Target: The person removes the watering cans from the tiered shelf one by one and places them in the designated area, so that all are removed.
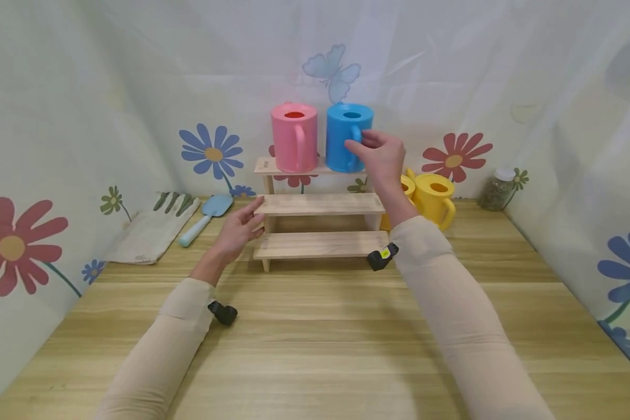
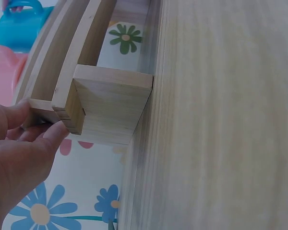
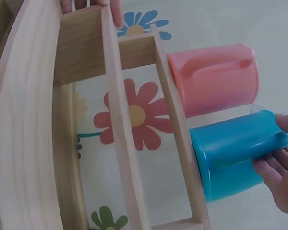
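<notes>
A blue watering can (image 1: 341, 140) stands upright at the right of the top step of a wooden three-step stand (image 1: 320, 245). My right hand (image 1: 380, 154) pinches its handle between thumb and fingers; the right wrist view also shows this hand (image 3: 283, 167) at the blue can's handle (image 3: 240, 153). Beside it, slightly apart, a pink watering can (image 1: 286, 140) sits on the same step, handle facing me. At the stand's left end, my left hand (image 1: 236, 233) holds the middle step's end. The left wrist view shows its thumb and fingers (image 2: 53, 134) around that end.
Two yellow watering cans (image 1: 434, 195) stand right of the stand, one partly hidden by my right arm. To the left lie a light blue trowel (image 1: 210, 213) and pale gloves (image 1: 152, 233). A lidded jar (image 1: 497, 189) stands at the back right, near the flowered curtain.
</notes>
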Demonstrator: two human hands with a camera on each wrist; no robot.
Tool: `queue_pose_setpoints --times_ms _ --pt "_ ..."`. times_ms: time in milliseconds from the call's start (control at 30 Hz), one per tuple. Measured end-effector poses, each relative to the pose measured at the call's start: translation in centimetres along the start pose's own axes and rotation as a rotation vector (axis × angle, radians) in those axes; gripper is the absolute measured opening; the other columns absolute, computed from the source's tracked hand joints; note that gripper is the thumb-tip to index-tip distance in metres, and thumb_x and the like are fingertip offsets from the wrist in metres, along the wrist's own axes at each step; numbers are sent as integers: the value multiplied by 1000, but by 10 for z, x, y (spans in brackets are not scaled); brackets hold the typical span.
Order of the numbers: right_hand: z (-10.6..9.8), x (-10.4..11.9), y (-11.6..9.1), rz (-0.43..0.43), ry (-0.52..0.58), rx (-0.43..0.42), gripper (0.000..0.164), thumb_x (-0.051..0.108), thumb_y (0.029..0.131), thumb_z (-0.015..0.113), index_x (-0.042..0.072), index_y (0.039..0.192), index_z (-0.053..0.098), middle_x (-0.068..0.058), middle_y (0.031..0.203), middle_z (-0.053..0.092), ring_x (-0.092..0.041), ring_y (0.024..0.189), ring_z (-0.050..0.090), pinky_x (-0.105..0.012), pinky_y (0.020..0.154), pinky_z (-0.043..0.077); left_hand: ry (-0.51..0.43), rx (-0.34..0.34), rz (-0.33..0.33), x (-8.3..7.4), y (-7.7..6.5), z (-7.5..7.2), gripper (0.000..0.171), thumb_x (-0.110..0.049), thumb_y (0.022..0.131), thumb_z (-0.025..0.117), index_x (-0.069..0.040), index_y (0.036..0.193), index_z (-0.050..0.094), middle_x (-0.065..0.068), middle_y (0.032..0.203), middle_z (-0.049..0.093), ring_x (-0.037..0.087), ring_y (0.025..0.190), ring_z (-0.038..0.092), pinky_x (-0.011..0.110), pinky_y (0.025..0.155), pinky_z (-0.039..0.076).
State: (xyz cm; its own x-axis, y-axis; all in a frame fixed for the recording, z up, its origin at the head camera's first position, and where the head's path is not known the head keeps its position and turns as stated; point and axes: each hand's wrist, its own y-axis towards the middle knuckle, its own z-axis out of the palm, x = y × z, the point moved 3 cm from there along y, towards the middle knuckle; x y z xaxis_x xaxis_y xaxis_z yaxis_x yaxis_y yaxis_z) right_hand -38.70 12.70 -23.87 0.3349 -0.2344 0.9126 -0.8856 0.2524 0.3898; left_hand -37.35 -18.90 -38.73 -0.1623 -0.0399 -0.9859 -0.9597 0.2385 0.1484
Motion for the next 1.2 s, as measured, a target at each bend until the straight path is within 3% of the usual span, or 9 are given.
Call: queue_pose_setpoints --times_ms 200,467,667,933,1200 --pt "6 3 1 47 34 -31 50 33 87 81 10 130 69 -7 117 72 -20 107 66 -35 95 55 -10 5 9 1 -1 -1 55 -14 107 48 -15 158 30 1 166 17 25 148 23 46 110 40" --pt "2 3 0 -41 42 -179 40 30 93 74 13 129 70 -3 116 73 -18 106 67 -32 93 55 -17 1 4 0 -3 1 55 -14 107 48 -16 158 31 1 166 17 25 147 24 46 110 39" --pt "2 -3 0 -81 28 -222 41 35 91 75 9 122 74 -3 110 75 -18 101 68 -31 92 56 -16 -1 9 2 -1 -1 54 -15 107 48 -18 158 31 -1 166 17 23 147 23 48 111 38" --pt "1 -1 0 -83 11 -232 39 36 91 76 6 116 76 -6 104 75 -19 96 68 -31 89 57 0 6 16 -2 -1 0 55 -16 107 48 -18 159 30 -1 166 18 23 147 25 47 110 39" --pt "1 0 -3 -45 11 -216 36 35 91 76 10 116 77 -3 105 76 -16 96 70 -30 91 56 -4 9 12 -2 -2 -1 55 -15 107 47 -18 159 29 -1 166 16 25 148 22 48 111 37"
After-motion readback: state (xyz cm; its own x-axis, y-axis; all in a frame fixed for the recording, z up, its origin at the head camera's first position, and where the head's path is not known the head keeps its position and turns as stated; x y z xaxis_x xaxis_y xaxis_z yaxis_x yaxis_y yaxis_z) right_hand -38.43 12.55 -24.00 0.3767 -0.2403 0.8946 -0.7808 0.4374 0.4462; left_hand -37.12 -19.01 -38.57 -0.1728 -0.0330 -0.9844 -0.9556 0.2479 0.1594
